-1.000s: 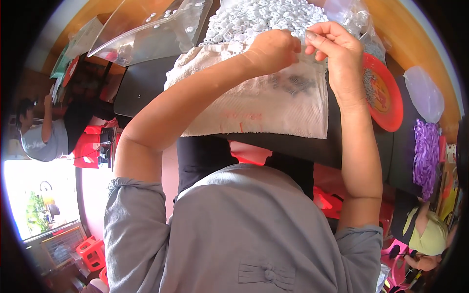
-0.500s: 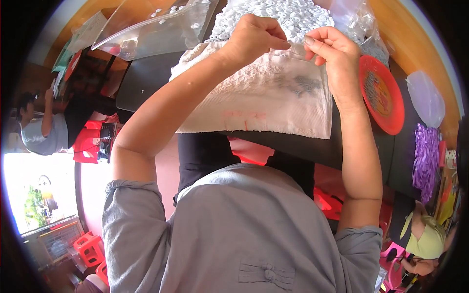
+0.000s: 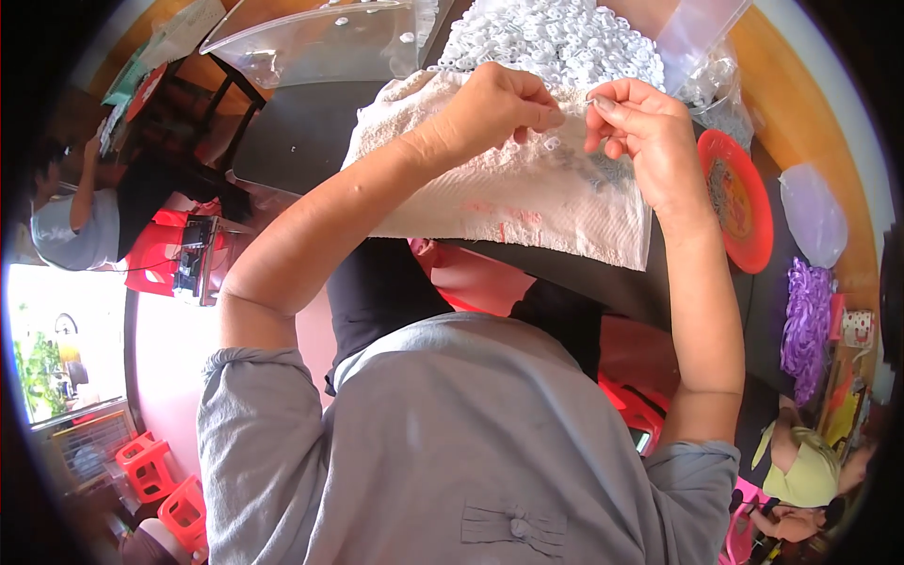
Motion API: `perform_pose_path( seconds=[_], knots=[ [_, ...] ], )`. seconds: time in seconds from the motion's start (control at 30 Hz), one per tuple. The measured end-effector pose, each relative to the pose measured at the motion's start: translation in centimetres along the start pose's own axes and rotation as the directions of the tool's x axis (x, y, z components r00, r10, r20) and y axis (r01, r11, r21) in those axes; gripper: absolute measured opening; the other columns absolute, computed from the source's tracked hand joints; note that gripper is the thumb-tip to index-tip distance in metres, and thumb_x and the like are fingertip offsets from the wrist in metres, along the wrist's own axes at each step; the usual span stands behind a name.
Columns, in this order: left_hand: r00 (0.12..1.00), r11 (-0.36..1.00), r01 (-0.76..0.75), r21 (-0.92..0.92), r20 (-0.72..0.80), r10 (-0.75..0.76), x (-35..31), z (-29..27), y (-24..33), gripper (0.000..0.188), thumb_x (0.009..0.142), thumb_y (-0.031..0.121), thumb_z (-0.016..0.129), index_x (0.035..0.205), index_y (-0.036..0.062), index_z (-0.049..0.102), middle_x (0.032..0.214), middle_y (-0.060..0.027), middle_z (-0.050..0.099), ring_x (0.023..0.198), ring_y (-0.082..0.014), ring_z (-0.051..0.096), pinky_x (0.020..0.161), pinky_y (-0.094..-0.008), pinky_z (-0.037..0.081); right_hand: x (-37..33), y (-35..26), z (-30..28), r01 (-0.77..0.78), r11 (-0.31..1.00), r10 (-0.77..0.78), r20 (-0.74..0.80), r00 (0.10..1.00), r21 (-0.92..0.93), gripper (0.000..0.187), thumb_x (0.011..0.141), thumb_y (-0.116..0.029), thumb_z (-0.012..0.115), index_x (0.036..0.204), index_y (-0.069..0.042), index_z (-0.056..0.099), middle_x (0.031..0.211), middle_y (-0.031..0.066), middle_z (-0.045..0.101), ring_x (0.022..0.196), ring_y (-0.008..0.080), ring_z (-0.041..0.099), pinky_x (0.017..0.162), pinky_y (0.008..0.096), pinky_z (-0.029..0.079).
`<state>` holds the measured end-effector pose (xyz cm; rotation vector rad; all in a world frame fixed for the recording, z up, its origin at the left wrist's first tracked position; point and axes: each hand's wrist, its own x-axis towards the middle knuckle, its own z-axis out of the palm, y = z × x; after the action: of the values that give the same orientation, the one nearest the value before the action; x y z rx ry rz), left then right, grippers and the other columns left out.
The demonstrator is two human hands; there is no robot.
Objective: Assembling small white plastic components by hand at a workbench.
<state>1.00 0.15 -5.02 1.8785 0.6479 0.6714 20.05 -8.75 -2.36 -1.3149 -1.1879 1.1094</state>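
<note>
Both hands are raised over a cream towel (image 3: pixel 508 212) spread on the dark table edge. My left hand (image 3: pixel 504 108) is closed, thumb and fingertips pressed together. Just below its fingertips shows a small white ring-like piece (image 3: pixel 552 144); I cannot tell whether it hangs from the hand or lies on the towel. A short gap away, my right hand (image 3: pixel 645 127) pinches thumb against forefinger, with a tiny pale bit at the tips, too small to name. Beyond the hands lies a heap of small white plastic ring-like pieces (image 3: pixel 556 42).
A red plate (image 3: pixel 756 247) with many thin metal pieces stands to the right. Beyond it are a pale plastic bag (image 3: pixel 812 215) and purple strips (image 3: pixel 807 330). A clear plastic bin (image 3: pixel 320 52) sits far left. Other people are at the left and lower right.
The view has shifted a little, with towel and heap sliding right. Both hands remain close together and closed. The small white piece below my left fingertips now shows.
</note>
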Motion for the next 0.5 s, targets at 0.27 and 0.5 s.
perform_pose_path(
  seconds=[0.27, 0.5],
  knots=[
    [0.988, 0.788, 0.153, -0.596, 0.069, -0.14, -0.3, 0.4, 0.7, 0.016, 0.084, 0.012, 0.067, 0.081, -0.004, 0.069, 0.068, -0.009, 0.062, 0.054, -0.0124, 0.055, 0.043, -0.0248, 0.04, -0.7, -0.2, 2.4, 0.185, 0.972, -0.201, -0.102, 0.974, -0.143, 0.012, 0.089, -0.011, 0.061, 0.095, -0.001, 0.065, 0.08, 0.0024, 0.065, 0.068, 0.0094, 0.06, 0.059, 0.0199, 0.038],
    [0.989, 0.782, 0.139, -0.607, 0.051, -0.136, 0.0, 0.5, 0.6, 0.017, 0.086, 0.011, 0.065, 0.087, -0.0054, 0.067, 0.072, -0.0091, 0.062, 0.057, -0.0109, 0.054, 0.045, -0.0237, 0.038, -0.6, 0.4, 2.9, 0.187, 0.968, -0.209, -0.123, 0.97, -0.167, 0.012, 0.09, -0.01, 0.061, 0.096, -0.001, 0.066, 0.081, 0.0025, 0.066, 0.069, 0.009, 0.059, 0.06, 0.0203, 0.038]
  ],
)
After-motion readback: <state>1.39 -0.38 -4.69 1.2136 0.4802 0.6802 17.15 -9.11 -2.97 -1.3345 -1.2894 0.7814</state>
